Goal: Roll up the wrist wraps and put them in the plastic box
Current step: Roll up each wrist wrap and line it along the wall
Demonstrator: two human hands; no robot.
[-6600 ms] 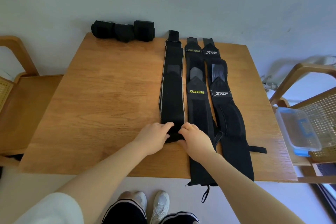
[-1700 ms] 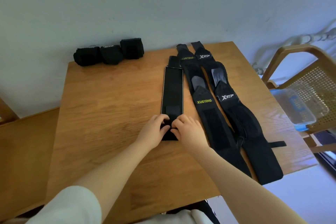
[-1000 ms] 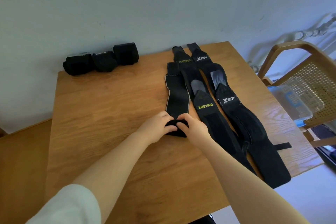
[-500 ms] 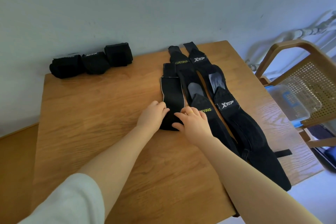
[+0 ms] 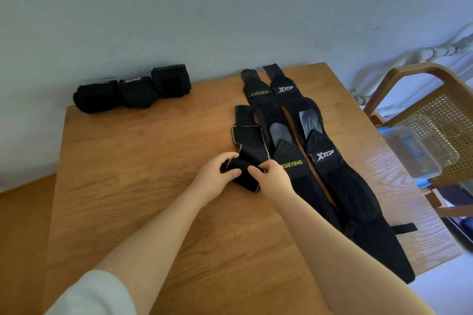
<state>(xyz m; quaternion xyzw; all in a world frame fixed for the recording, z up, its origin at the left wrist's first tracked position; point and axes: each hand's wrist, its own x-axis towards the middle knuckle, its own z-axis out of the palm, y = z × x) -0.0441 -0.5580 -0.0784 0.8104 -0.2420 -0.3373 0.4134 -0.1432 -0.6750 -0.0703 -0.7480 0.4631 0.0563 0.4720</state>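
Observation:
A black wrist wrap with a pale edge (image 5: 249, 143) lies on the wooden table (image 5: 143, 161), its near end wound into a thick roll. My left hand (image 5: 215, 176) grips the roll's left end and my right hand (image 5: 273, 179) grips its right end, thumbs on top. The short unrolled tail stretches away toward the wall. To its right lie two long flat wraps, one marked XUEYING (image 5: 291, 163) and one marked XTEP (image 5: 325, 156). A clear plastic box (image 5: 414, 151) with a blue lid under it sits on the chair at the right.
Three rolled black wraps (image 5: 133, 91) stand in a row at the table's far left corner against the wall. A wooden chair with a cane seat (image 5: 440, 115) stands right of the table. A wooden bench surface (image 5: 23, 225) lies to the left.
The roll has grown as both hands wound it away from me; the flat part of the wrap is now much shorter. The roll sits slightly askew, its tail buckled.

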